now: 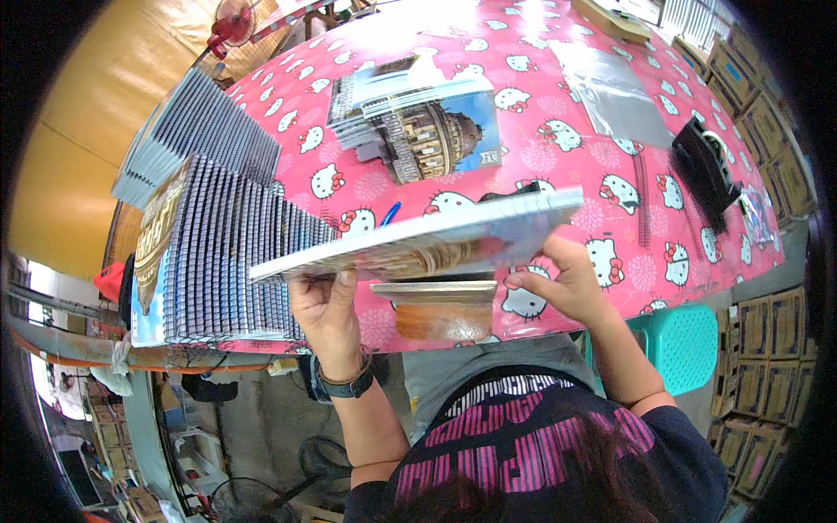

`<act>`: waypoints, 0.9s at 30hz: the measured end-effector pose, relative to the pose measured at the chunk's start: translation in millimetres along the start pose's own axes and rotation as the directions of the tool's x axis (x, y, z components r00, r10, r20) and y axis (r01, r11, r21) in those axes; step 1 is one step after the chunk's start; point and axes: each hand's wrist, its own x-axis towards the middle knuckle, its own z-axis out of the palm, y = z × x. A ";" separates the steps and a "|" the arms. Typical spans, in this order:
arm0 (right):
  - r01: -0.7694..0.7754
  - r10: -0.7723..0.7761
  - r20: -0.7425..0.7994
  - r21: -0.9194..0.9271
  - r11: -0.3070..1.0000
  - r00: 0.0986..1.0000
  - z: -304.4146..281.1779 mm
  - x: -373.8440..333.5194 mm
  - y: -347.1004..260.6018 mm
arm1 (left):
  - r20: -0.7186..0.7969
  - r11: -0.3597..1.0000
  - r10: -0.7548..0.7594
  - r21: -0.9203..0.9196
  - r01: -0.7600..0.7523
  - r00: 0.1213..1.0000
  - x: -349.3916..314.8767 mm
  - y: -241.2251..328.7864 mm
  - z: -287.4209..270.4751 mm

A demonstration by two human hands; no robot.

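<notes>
A thin notebook (427, 247) with a building picture on its cover is held up, tilted, above the table's near edge, its pale page edge facing up. My left hand (328, 315) grips its left part, with the thumb on the near side. At its right end my right hand (567, 281) holds the lower edge, some fingers hidden behind it. Beneath it lies a small block (445, 318) with an orange-brown near face; I cannot tell what it is. Spiral-bound notebooks stand packed in a near row (228, 253) and a far row (205, 131) at the left.
More notebooks (436, 131) are piled mid-table on the pink patterned cloth (327, 181). A blue pen (390, 213) lies close by. Clear plastic bags (615, 91) and a black tape dispenser (703, 173) are at the right. A teal stool (684, 349) stands beside the table, near stacked cartons (772, 331).
</notes>
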 end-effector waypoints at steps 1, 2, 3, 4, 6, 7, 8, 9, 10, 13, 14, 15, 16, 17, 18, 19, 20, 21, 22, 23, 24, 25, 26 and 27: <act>-0.010 0.010 0.004 -0.004 1.000 1.000 9.3 -9.1 12.5 | 0.002 0.998 -0.051 0.029 0.051 0.999 -2.9 -1.9 -1.3; -0.019 0.019 0.007 -0.009 1.000 1.000 14.0 -16.4 21.2 | 0.068 0.993 -0.075 0.099 0.068 0.995 -3.9 -3.5 -5.3; -0.021 0.021 0.006 0.015 1.000 1.000 14.8 -17.9 22.8 | 0.072 0.992 -0.078 0.102 0.071 0.994 -4.2 -3.0 -5.0; -0.023 0.022 0.005 0.040 0.999 1.000 15.9 -17.6 24.0 | 0.076 0.992 -0.082 0.105 0.073 0.994 -4.3 -1.6 -3.7; 0.027 -0.027 0.036 0.022 0.999 0.999 13.5 -16.9 26.2 | 0.071 0.993 -0.058 0.107 0.050 0.996 -4.3 -1.1 -4.1; 0.039 -0.041 0.051 0.042 0.998 0.998 12.1 -17.0 25.6 | 0.078 0.993 -0.064 0.103 0.056 0.995 -4.9 -0.2 -4.2; 0.051 -0.056 0.066 0.062 0.997 0.996 11.1 -17.1 24.9 | 0.084 0.993 -0.070 0.098 0.062 0.994 -5.8 1.2 -4.0; 0.065 -0.072 0.082 0.084 0.994 0.994 10.6 -16.9 25.1 | 0.089 0.993 -0.076 0.094 0.067 0.993 -6.7 2.3 -4.3; 0.057 -0.060 0.080 0.041 0.998 0.995 10.8 -16.8 27.9 | 0.112 0.994 -0.077 0.091 0.067 0.991 -7.3 2.4 -5.0; 0.024 -0.020 0.064 -0.055 0.998 0.998 18.0 -21.7 43.9 | 0.108 0.977 -0.122 0.189 0.101 0.987 -5.4 -7.9 -6.8; 0.008 -0.004 0.054 -0.064 0.998 0.999 24.6 -24.5 49.7 | 0.152 0.975 -0.142 0.191 0.112 0.978 -5.2 -9.0 -9.1; -0.010 0.013 0.040 -0.081 0.997 0.999 25.0 -25.9 54.2 | 0.136 0.961 -0.172 0.242 0.136 0.976 -5.4 -11.9 -14.1; -0.034 0.059 0.203 -0.124 0.992 0.977 18.0 -24.9 55.3 | 0.128 0.947 -0.198 0.282 0.156 0.972 -4.7 -15.5 -20.8; 0.050 -0.021 0.249 -0.111 0.993 0.968 15.7 -24.6 62.6 | 0.121 0.931 -0.223 0.321 0.175 0.967 -5.7 -19.6 -27.1; 0.048 -0.026 0.201 -0.105 0.993 0.979 5.9 -23.2 65.8 | 0.040 0.916 -0.239 0.341 0.211 0.970 -9.1 -22.9 -33.4; 0.056 -0.041 0.163 -0.085 0.995 0.986 -1.6 -21.2 69.8 | 0.008 0.922 -0.275 0.284 0.261 0.961 -13.9 -26.7 -48.8; -0.136 0.144 0.051 -0.128 0.982 0.988 -22.0 -16.6 74.8 | 0.008 0.959 -0.229 0.172 0.224 0.973 -13.8 -34.5 -55.9; -0.311 0.307 -0.049 -0.140 0.940 0.950 -48.5 -7.3 84.2 | -0.019 0.982 -0.174 0.066 0.175 0.984 -18.2 -38.0 -64.1; -0.468 0.423 -0.227 -0.207 0.859 0.877 -78.0 -0.4 98.3 | -0.042 0.983 -0.172 0.053 0.174 0.984 -20.4 -41.4 -71.7; -0.535 0.341 -0.509 -0.301 0.789 0.790 -106.9 -0.3 119.0 | -0.157 0.976 -0.205 0.043 0.214 0.966 -17.1 -44.5 -60.2; -0.547 0.183 -0.630 -0.449 0.707 0.755 -140.1 -2.7 145.3 | -0.189 0.976 -0.212 0.006 0.217 0.959 -14.4 -46.5 -51.9; -0.648 0.176 -0.678 -0.544 0.533 0.714 -161.9 -11.8 173.2 | -0.222 0.975 -0.221 -0.033 0.219 0.950 -11.9 -48.5 -43.6; -0.708 0.156 -0.707 -0.612 0.352 0.689 -168.7 -10.9 193.0 | -0.252 0.968 -0.236 0.020 0.249 0.938 -13.5 -46.7 -39.0; -0.729 0.257 -0.688 -0.589 0.350 0.679 -168.4 -6.9 194.4 | -0.281 0.957 -0.253 0.068 0.282 0.926 -13.6 -48.0 -34.5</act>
